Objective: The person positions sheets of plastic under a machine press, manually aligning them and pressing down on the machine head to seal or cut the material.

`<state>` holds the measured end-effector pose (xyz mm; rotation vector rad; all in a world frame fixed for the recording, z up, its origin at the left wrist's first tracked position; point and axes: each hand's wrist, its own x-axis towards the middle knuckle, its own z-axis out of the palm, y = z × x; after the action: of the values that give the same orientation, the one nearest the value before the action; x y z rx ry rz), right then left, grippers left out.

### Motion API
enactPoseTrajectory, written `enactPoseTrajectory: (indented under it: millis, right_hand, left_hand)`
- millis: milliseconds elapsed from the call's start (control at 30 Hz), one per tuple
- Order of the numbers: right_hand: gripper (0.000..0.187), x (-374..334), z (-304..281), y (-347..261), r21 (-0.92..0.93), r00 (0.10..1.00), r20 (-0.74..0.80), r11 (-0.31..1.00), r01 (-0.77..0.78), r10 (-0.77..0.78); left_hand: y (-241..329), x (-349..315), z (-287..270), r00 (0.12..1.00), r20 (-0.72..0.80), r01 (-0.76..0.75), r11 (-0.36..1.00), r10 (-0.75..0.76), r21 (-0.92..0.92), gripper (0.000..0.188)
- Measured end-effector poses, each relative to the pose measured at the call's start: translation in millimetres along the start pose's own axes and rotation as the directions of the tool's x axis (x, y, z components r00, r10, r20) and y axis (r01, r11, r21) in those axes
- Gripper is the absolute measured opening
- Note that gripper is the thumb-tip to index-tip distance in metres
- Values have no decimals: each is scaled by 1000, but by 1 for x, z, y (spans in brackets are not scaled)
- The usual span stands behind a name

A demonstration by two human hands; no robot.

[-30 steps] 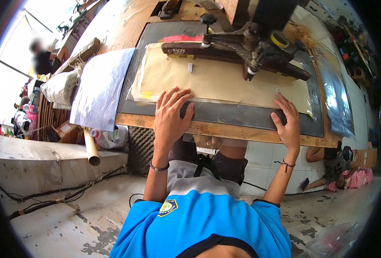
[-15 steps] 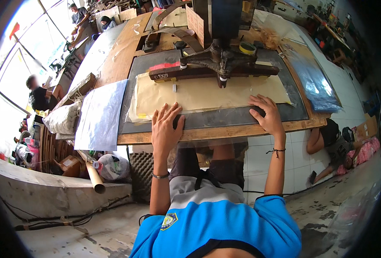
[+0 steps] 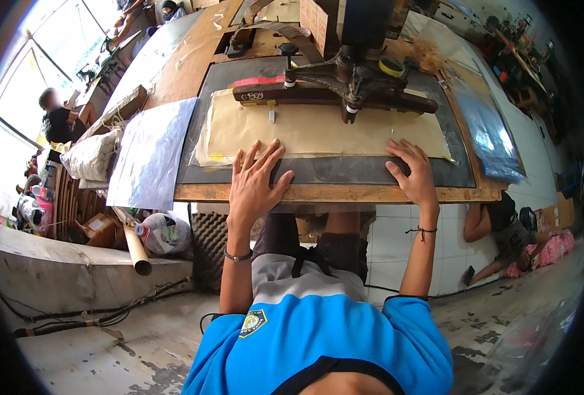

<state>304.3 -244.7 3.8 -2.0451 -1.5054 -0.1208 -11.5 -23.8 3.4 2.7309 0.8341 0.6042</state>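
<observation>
A tan sheet (image 3: 331,135), perhaps paper or card, lies on a dark grey mat (image 3: 345,172), with clear plastic film showing round its edges. My left hand (image 3: 258,181) rests palm down at the sheet's near left edge, fingers spread and thumb pointing right. Palm down near the right end of the same edge is my right hand (image 3: 414,176), its fingers also apart. Neither hand grips anything. Over the sheet's far part stretches a dark metal press bar (image 3: 338,97), joined to a heavy bracket. Whether the bar touches the sheet I cannot tell.
Clear plastic sheets (image 3: 152,151) lie at the table's left, bluish plastic bags (image 3: 486,135) at its right. A yellow tape roll (image 3: 391,66) sits behind the bar. The wooden table edge (image 3: 345,195) runs before me. Another person (image 3: 61,118) sits far left; someone else is low at right.
The view has shifted slightly. My left hand's fingers have spread wider and its thumb has swung outward. My right hand, the sheet and the press bar look much the same.
</observation>
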Motion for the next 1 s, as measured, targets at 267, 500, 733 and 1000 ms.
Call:
enactPoseTrajectory:
  millis: [267,500,733,1000]
  right_hand:
    - [40,-1,2,0,-22,1000,0,1000,6,-6]
    - [40,1,2,-2,-52,1000,-9,998,25,-25]
    - [42,-1,0,-2,80,996,-36,994,-73,76]
    - [34,-2,-3,-9,146,986,-75,979,-139,151]
  left_hand:
    - [3,1,-2,1000,-4,8,1000,-8,22,58]
    - [1,2,-1,1000,2,13,999,-13,33,60]
    - [1,0,-3,999,-38,16,998,-19,-62,62]
    - [2,3,-8,1000,2,16,999,-16,-52,59]
